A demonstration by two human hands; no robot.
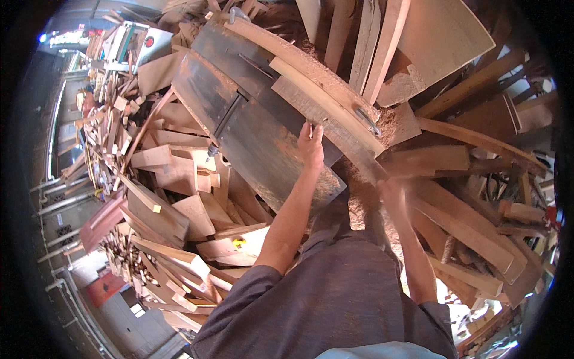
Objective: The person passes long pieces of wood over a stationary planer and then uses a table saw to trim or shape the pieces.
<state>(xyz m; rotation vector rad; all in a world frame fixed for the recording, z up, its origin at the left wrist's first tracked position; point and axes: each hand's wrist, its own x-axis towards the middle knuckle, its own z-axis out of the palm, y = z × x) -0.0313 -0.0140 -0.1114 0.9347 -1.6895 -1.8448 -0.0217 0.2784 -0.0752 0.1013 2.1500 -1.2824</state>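
A dark metal machine table point(263, 140) with rusty patches slants across the middle. On it a long brown wooden board point(317, 116) lies flat alongside a lighter wooden fence strip point(329, 99). My left hand point(311, 145) is at the board's left edge, fingers bent together against it, thumb toward the wood. At the board's near end, overhanging the table, is my right hand point(393, 194), closed around it; motion blurs its fingers. A thin dark metal piece point(256, 66) sticks up on the table farther along, left of the fence strip.
Behind the strip runs a curved wooden beam point(299, 57), with a metal clamp point(368, 121) near its close end. Sawdust point(391, 128) lies beside it. Offcuts point(173, 170) pile high on the left; curved planks point(466, 221) crowd the right. A large panel point(445, 42) leans at the back.
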